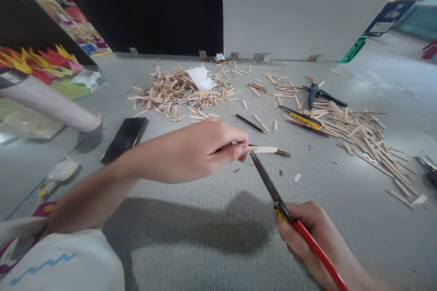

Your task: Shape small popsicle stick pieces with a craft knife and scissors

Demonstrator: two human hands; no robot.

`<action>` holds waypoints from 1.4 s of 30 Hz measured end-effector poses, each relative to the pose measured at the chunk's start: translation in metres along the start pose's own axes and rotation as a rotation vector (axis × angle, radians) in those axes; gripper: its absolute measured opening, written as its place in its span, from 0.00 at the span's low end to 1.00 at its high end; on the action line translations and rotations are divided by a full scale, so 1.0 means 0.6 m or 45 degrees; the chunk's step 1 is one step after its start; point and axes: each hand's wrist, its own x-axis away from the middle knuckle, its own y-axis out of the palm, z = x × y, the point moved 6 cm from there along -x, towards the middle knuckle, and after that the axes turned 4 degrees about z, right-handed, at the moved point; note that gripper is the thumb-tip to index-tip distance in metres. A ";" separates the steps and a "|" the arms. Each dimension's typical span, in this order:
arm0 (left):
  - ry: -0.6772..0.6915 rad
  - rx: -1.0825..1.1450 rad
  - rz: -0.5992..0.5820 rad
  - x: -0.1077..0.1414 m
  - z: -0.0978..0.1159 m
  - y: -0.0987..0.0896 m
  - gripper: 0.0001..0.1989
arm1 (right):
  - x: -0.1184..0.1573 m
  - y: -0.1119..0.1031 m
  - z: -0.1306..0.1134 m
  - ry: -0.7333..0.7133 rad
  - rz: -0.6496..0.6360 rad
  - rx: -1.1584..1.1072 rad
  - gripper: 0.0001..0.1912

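My left hand (211, 151) is closed in a pinch on a pale wooden craft stick (264, 149), whose rounded end points right. A short pencil-like mark shows on the stick beside my fingertips. My right hand (312, 236) grips red-handled scissors (268, 182), with the dark blades pointing up and left. The blade tips lie at the stick's lower edge, close to my left fingertips; I cannot tell whether they touch it. Behind the stick, a thin dark brownish piece (284, 153) lies on the grey surface. A black pen (250, 123) rests just beyond my left hand.
A heap of cut sticks (170, 95) with a crumpled white tissue (202, 77) lies far left. More sticks (368, 136) spread right, near a yellow cutter (305, 119) and dark blue pliers-like tool (317, 93). A phone (125, 138) and a grey tube (58, 100) lie left. Upright boards (307, 9) stand behind.
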 end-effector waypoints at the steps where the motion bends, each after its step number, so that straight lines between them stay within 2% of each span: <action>1: -0.001 0.006 -0.004 0.000 0.000 0.001 0.17 | 0.001 0.000 0.001 0.007 -0.004 -0.002 0.27; 6: -0.008 -0.001 -0.010 -0.001 -0.001 0.003 0.17 | 0.003 0.001 0.003 0.049 -0.013 -0.013 0.25; 15: -0.047 0.074 -0.019 -0.004 -0.002 0.005 0.17 | 0.002 0.001 0.001 0.017 0.016 -0.011 0.25; 24: 0.008 0.075 0.100 -0.008 0.011 0.005 0.17 | 0.000 -0.005 -0.010 0.063 0.012 -0.061 0.26; 27: 0.035 0.058 0.114 -0.006 0.014 0.003 0.17 | 0.004 -0.002 -0.016 0.142 -0.017 -0.140 0.27; 32: 0.094 0.023 0.095 -0.009 0.015 0.001 0.19 | 0.013 0.002 -0.019 0.384 -0.033 -0.252 0.31; 34: 0.107 0.008 0.071 -0.012 0.014 0.002 0.19 | 0.015 0.004 -0.018 0.419 -0.072 -0.266 0.32; 39: 0.142 -0.018 0.006 -0.013 0.010 0.002 0.20 | 0.010 0.009 -0.006 0.383 -0.185 -0.310 0.34; 42: 0.102 0.009 0.001 -0.015 0.004 -0.001 0.18 | 0.002 0.010 -0.001 0.319 -0.216 -0.293 0.34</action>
